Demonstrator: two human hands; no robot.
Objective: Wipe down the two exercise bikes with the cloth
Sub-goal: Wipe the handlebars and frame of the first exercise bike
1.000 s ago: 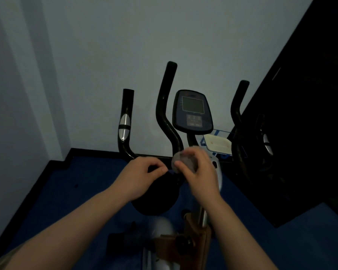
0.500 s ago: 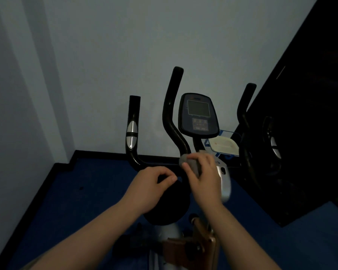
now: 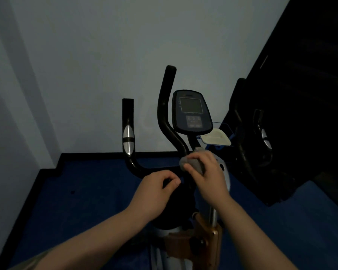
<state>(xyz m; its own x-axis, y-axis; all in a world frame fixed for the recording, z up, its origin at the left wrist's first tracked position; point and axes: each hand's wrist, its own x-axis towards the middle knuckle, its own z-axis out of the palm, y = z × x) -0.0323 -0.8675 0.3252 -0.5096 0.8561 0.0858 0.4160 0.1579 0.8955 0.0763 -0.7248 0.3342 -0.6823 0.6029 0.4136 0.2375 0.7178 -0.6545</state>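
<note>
The right hand [image 3: 207, 172] clutches the bunched grey cloth [image 3: 191, 164] against the near exercise bike [image 3: 183, 149] just below its console [image 3: 191, 112], seemingly to wipe the stem, while the left hand [image 3: 154, 191], fingers curled and apparently empty, hovers beside it over the handlebar [image 3: 128, 133].

We note exercise bike [image 3: 185, 191]: black handlebars upright, dark console [image 3: 192, 112] unlit | cloth [image 3: 191, 165]: grey, bunched, just below console, against the handlebar stem | second bike [image 3: 248, 137]: right of console, dark, details indistinct.
</note>
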